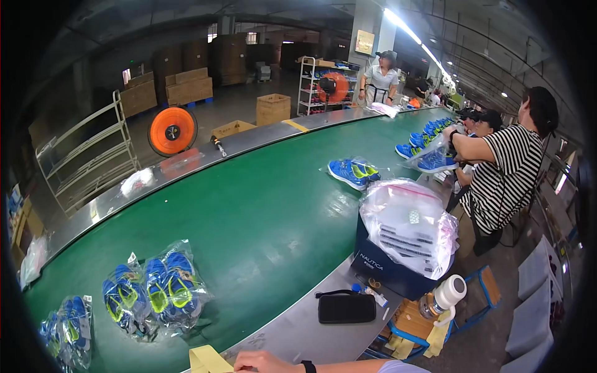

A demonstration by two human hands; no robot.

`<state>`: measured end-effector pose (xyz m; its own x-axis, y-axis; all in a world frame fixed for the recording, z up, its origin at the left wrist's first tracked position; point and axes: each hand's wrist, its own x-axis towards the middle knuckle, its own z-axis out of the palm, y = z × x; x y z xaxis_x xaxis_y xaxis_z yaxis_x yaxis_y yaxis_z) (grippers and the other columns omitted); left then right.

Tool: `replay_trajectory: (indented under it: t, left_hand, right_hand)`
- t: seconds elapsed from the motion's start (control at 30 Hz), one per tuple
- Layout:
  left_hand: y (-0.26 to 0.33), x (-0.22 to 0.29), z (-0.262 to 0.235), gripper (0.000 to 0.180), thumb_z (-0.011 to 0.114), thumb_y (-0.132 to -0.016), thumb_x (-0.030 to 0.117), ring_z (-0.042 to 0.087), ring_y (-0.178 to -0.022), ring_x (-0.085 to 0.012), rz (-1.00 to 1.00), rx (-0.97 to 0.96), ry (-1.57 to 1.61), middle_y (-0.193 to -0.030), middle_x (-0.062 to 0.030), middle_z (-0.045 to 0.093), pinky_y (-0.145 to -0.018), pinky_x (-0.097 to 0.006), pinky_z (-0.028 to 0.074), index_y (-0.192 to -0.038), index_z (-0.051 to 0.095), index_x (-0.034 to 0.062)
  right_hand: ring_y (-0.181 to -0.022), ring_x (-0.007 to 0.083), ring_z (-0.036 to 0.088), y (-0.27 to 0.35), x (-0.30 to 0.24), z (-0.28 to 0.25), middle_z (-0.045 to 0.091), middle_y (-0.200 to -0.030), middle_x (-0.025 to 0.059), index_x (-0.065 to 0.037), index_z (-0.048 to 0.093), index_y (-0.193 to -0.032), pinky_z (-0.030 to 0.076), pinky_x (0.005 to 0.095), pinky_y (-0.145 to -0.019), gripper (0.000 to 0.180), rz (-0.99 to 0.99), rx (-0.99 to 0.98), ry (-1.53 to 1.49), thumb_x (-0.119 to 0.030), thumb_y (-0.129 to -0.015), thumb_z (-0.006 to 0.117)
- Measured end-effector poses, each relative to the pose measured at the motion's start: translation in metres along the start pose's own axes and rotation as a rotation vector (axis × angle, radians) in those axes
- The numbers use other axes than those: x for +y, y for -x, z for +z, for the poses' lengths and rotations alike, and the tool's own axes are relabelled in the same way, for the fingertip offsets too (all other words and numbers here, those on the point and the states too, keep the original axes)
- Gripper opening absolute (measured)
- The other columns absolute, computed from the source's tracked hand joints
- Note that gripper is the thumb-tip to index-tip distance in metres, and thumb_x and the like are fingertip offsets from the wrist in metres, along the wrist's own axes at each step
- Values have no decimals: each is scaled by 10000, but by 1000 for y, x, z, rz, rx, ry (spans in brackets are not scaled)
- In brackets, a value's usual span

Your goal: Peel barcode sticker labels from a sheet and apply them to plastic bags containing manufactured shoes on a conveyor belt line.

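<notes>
Presently, the right hand (266, 363) is located at the lower edge of the view, its fingertips at a folded pale-yellow paper sheet (208, 360). Whether the fingers are clamped on the sheet cannot be determined, since the frame cuts off the grip. The left hand is out of view; its state cannot be told. The sheet lies at the near end of the grey metal ledge (292, 332), presumably positioned for short reach.

Beyond it, clear-bagged blue shoes with lime-green linings (173, 285) rest in pairs on the flat green conveyor belt (249, 205), apparently grouped so that each bag remains separate. The navy cardboard box (387, 273), heaped with clear plastic bags (404, 214), stands beside the belt, probably to make the bags accessible from it. The black rectangular zip case (346, 308) lies on the ledge, off the belt surface. The white insulated jug (450, 291) stands on the wooden-topped blue stool (413, 324), likely to prevent spills near the shoes.
</notes>
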<state>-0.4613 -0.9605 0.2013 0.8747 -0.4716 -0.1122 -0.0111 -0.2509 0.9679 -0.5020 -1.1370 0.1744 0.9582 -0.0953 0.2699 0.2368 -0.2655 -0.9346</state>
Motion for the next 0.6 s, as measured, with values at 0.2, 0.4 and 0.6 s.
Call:
replay_trajectory:
  t: [0.2,0.4,0.6]
  left_hand:
    - [-5,-7,-10,163,559,-896,20,649,-833,-210,139,-43,-204,-928,-149,690,-775,-305,499,-1019,651,-35]
    - [-12,-3,-3,157,571,-902,27,644,-823,-187,94,-22,-147,-907,-132,685,-761,-306,506,-1023,648,-36]
    - [-17,-9,-1,152,585,-925,53,618,-831,-132,-85,17,61,-912,-89,661,-738,-266,505,-1030,643,-39]
  right_hand:
    - [-761,307,606,-7,18,4,603,-819,139,-9,624,-843,482,357,-675,93,-1,-71,-99,-95,-821,656]
    - [-740,323,575,-5,21,6,557,-805,138,-8,585,-840,469,387,-651,121,-189,-26,148,-103,-810,654]
    - [-767,315,567,-4,18,12,549,-841,128,-31,595,-840,465,391,-665,88,-237,44,212,-104,-814,636]
